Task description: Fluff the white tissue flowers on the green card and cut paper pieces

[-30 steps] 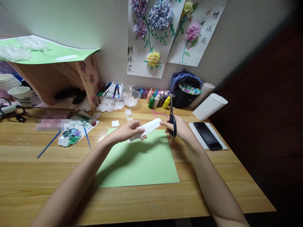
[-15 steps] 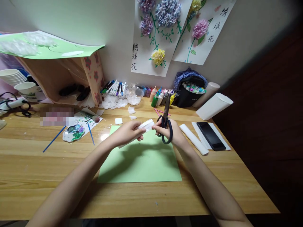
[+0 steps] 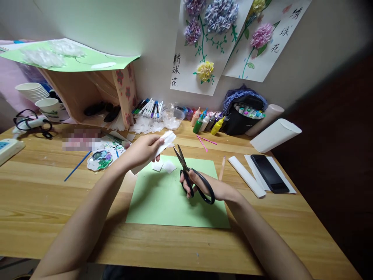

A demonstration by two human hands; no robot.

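My left hand [image 3: 145, 149] is closed around a strip of white paper [image 3: 168, 138], whose end sticks out past the fingers toward the right. In my right hand [image 3: 201, 182] is a pair of black-handled scissors [image 3: 183, 165], its blades slightly apart and pointing up and left, a short way from the paper strip. Beneath both hands lies a light green sheet [image 3: 175, 210]. Two small white paper pieces [image 3: 169, 167] rest on its upper part, between the hands.
A paint palette [image 3: 99, 160] lies at the left, with a blue brush [image 3: 77, 166] beside it. At the right are a rolled white paper [image 3: 247, 177] and a black phone [image 3: 269, 174]. Paint bottles [image 3: 217, 125], markers [image 3: 149, 107] and a black pen bag [image 3: 244, 120] line the wall.
My hands have moved apart. The scissors have swung from pointing up to open toward the left, lower down. The view has shifted left, and the two paper pieces now show on the green sheet.
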